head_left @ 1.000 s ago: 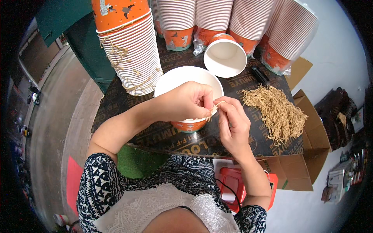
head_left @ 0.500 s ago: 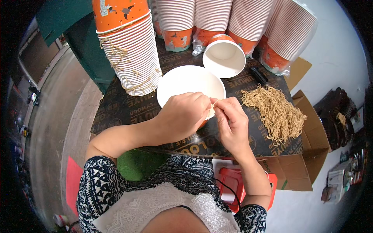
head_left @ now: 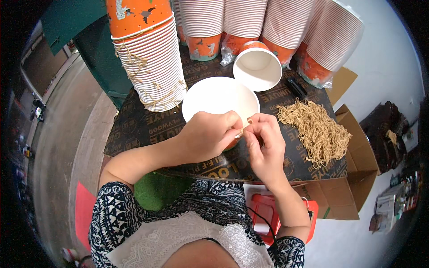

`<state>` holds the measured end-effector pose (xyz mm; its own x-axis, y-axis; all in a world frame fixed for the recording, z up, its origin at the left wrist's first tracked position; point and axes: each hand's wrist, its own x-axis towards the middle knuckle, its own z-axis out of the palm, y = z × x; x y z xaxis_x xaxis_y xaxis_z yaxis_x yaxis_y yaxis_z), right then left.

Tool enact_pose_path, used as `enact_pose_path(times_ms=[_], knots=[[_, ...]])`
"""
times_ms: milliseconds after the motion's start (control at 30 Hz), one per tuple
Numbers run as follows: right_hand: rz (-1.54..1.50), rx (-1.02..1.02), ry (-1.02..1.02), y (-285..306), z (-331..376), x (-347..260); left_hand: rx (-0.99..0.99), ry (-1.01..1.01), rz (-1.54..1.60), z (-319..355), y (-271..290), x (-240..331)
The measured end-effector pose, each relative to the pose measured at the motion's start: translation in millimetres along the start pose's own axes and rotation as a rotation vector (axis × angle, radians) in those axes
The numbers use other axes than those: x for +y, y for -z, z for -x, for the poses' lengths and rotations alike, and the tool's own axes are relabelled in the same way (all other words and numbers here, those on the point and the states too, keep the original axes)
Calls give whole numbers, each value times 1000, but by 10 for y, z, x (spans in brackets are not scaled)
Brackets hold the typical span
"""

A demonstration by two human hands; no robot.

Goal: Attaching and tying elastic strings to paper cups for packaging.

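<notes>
Hands meeting over white paper bowl (head_left: 214, 96) near bench (head_left: 143, 129) front edge: left hand (head_left: 208, 134) and right hand (head_left: 266, 145) fingers pinching small noodle strand, noodle heap (head_left: 315, 129) lying toward right edge.

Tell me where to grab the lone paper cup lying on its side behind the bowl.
Grip the paper cup across its round wall near the rim, coming from above. It lies tipped with its open mouth facing the person, and cup stacks crowd in behind it.

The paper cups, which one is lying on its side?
The single orange-and-white paper cup behind the white bowl, its open mouth facing the camera. All other cups sit nested in tall stacks.
</notes>
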<state>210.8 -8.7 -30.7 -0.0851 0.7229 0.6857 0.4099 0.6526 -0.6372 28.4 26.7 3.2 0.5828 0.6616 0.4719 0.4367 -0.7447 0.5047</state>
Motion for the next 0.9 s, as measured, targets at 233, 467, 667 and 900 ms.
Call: enact_pose_path(times_ms=[233, 467, 667, 900], knots=[[202, 89, 251, -110, 190, -28, 1, 73, 161, -46, 21, -65], [220, 2, 333, -83, 319, 73, 32, 197, 107, -116, 24, -47], [218, 43, 256, -33, 251, 77, 87, -82, -76, -103, -2, -101], [-728, 60, -531, -106, 259, 4, 5, -404, -243, -81, 96, -86]])
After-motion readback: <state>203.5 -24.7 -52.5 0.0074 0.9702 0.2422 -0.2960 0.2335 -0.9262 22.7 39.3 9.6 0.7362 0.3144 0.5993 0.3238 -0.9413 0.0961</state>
